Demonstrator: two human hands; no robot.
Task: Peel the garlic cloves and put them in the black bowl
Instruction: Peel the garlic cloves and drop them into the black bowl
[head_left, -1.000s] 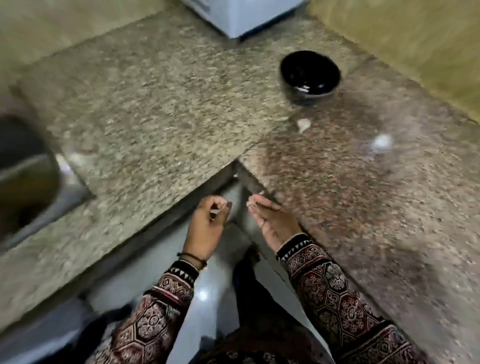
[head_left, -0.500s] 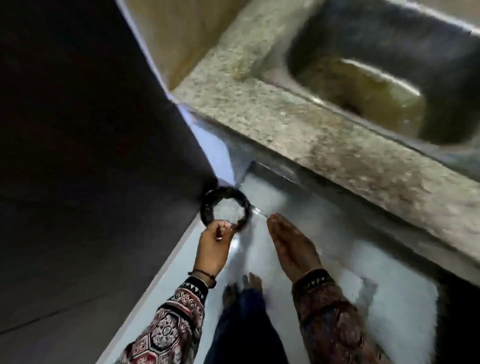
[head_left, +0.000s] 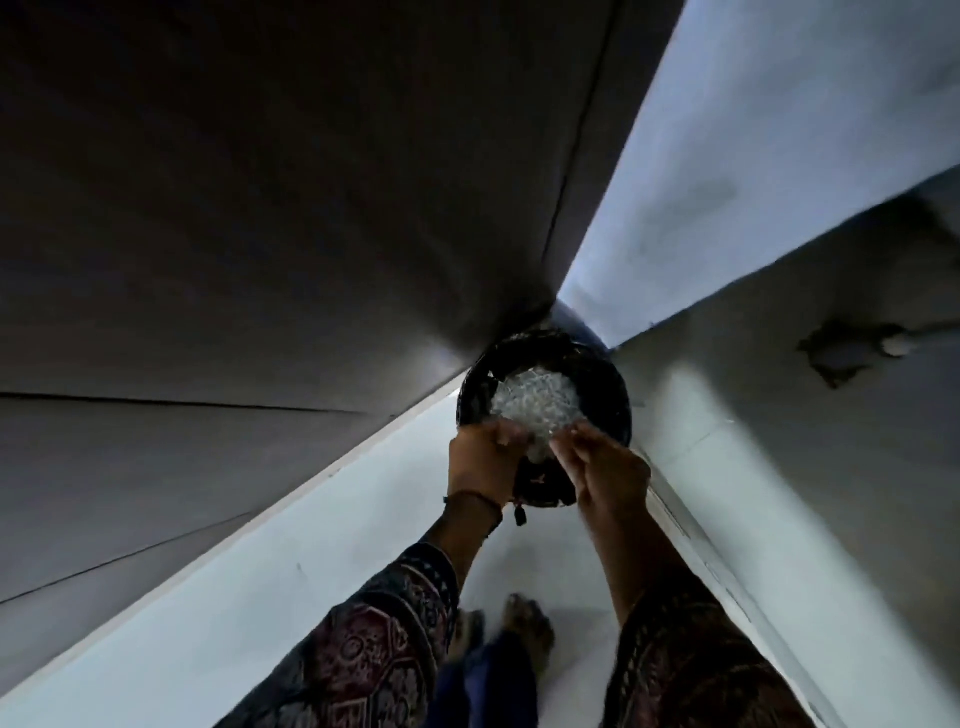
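I am looking down at a round black bin (head_left: 610, 387) on the floor, lined with a dark bag and holding crumpled whitish waste (head_left: 535, 400). Both hands hover over its near rim. The fingers of my left hand (head_left: 485, 460) are curled, and blur hides whether they hold anything. My right hand (head_left: 605, 470) reaches in from the right with its fingers fairly straight, their tips close to the left hand's. No black bowl, garlic cloves or counter are in view.
A large dark panel (head_left: 260, 208) fills the left and top. A grey surface (head_left: 779, 441) with a dark mark (head_left: 841, 356) rises on the right. The bin stands in the corner between them. My feet (head_left: 524, 623) stand on pale floor (head_left: 260, 582).
My view swung from the counter with the black bowl, past the sink, down to the floor bin. Both hands moved forward over the bin's rim.
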